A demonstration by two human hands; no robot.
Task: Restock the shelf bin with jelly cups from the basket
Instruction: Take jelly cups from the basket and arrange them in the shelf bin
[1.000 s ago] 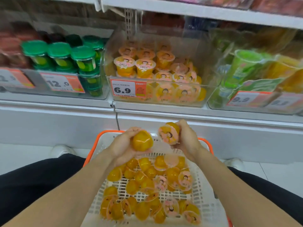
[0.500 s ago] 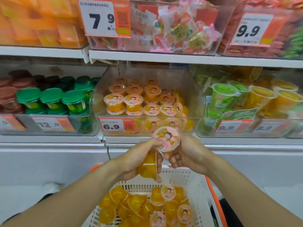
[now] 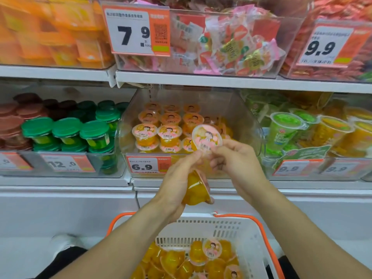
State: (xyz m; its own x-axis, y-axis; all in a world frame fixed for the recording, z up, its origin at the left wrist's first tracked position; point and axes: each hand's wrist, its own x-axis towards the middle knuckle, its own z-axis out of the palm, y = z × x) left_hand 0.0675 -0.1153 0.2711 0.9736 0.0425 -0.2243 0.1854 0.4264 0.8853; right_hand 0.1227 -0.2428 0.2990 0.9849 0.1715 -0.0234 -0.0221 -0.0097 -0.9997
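A clear shelf bin, tagged 6.9, holds rows of orange jelly cups with pink cartoon lids. In front of its lower edge, my right hand pinches one jelly cup, lid facing me. My left hand grips another orange jelly cup on its side and also touches the raised cup's rim with its fingertips. Below, a white basket with an orange rim holds several more loose jelly cups.
Green-lidded cups fill the bin on the left, green and yellow drink cups the bins on the right. The shelf above carries bins of wrapped sweets with price tags 7.9 and 9.9. My legs flank the basket.
Both hands have risen from over the basket to the front of the 6.9 bin, each still holding its cup. My view has tilted upward, and the basket has dropped to the bottom of the view.
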